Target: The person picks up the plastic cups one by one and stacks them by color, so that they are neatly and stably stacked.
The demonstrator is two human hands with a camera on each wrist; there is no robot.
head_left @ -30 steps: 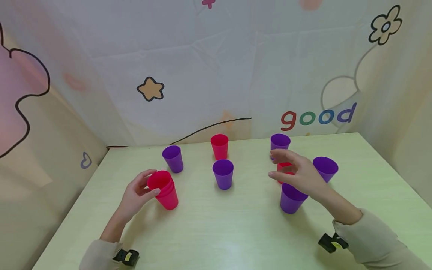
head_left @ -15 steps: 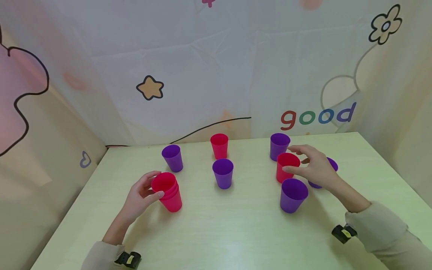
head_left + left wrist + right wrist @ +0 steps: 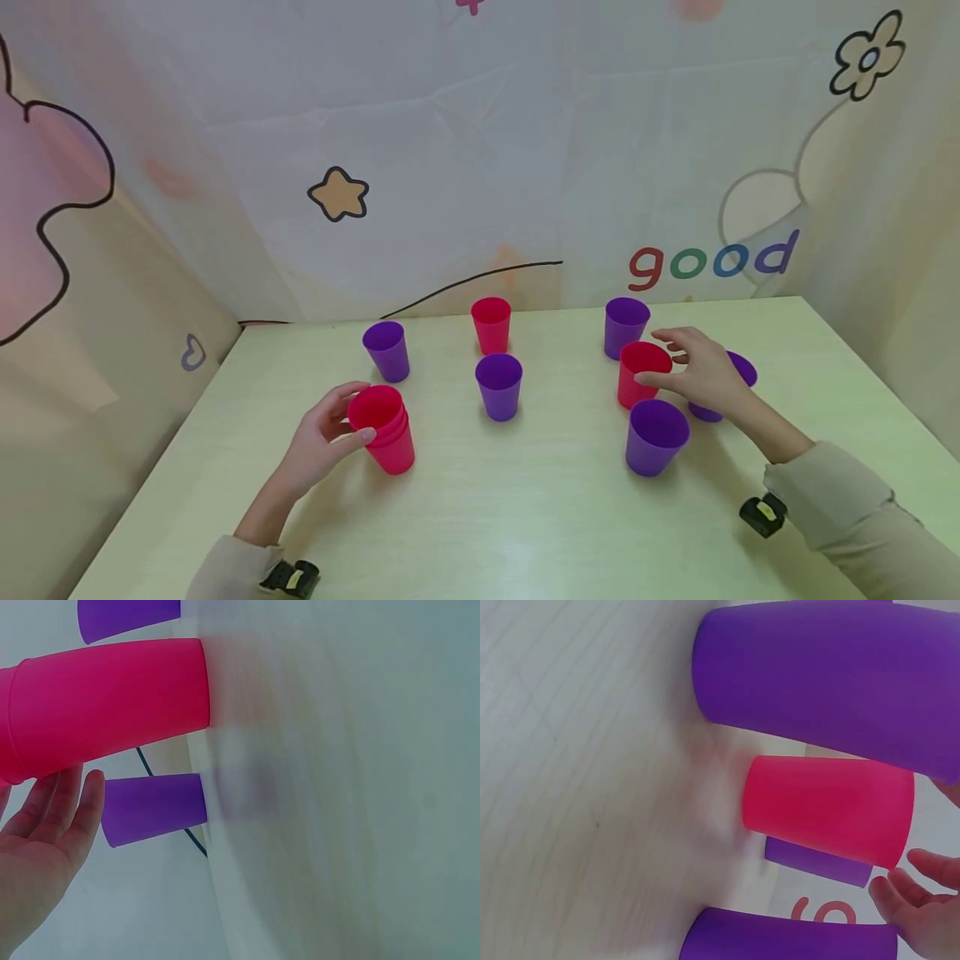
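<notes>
Left hand has a grip on a stack of nested red plastic cups, thumb on the near side just below the top rim and fingers round the far side. At least two cups in there, going by the rims. The stack's at the left of the pale wooden table, mouth up, long axis roughly vertical, narrow base down. In the left wrist view it looks sideways, base to the right. Can't tell if it's touching the tabletop.

Right hand is relaxed and spread, thumb and fingers about the rim of a single red plastic cup. Can't tell if there's contact. That cup stands upright too, mouth up, with a purple plastic cup in front, another behind and a third to the right, partly hidden by the hand.

Between the hands, a red cup at the back stands behind a purple cup in the middle; a purple cup at the left stands behind the stack. All mouth up.

Writing: the printed fabric backdrop says "good", lowercase, letters red, green, blue, purple.
</notes>
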